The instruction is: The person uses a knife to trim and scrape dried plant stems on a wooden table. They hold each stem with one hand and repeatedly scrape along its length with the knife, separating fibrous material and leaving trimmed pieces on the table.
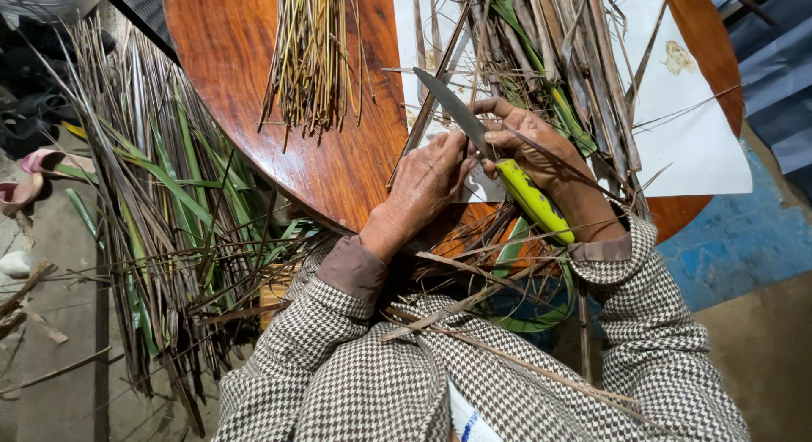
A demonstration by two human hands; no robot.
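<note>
Knife (495,159): right hand (541,150) had its grip closed round the yellow-green handle, blade pointing to 11 o'clock.
Left hand (423,184): pinched a thin leaf strip (423,125) against the blade.
Done: stripped stalk bundle (313,61) at 12 on the surface (338,167).
Left: big leaf pile (169,214) at 9, looked untouched.

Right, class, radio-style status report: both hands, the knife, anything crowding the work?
Right hand grips knife by its yellow-green handle. Left hand pinches a leaf strip at the blade. Dry leaves crowd the table.
</note>
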